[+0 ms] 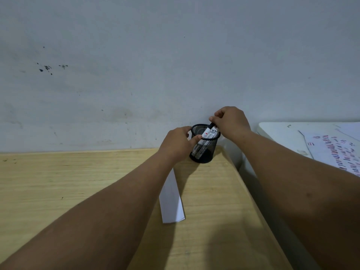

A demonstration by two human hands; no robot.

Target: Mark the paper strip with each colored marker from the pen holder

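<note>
The black mesh pen holder (pixel 204 148) stands on the far right part of the wooden desk (pixel 78 182), close to the wall. The left hand (pixel 178 142) grips its side and rim. The right hand (pixel 230 121) pinches a marker (pixel 210 133) that is tilted inside the holder. The white paper strip (pixel 172 199) lies on the desk, partly under the left forearm.
</note>
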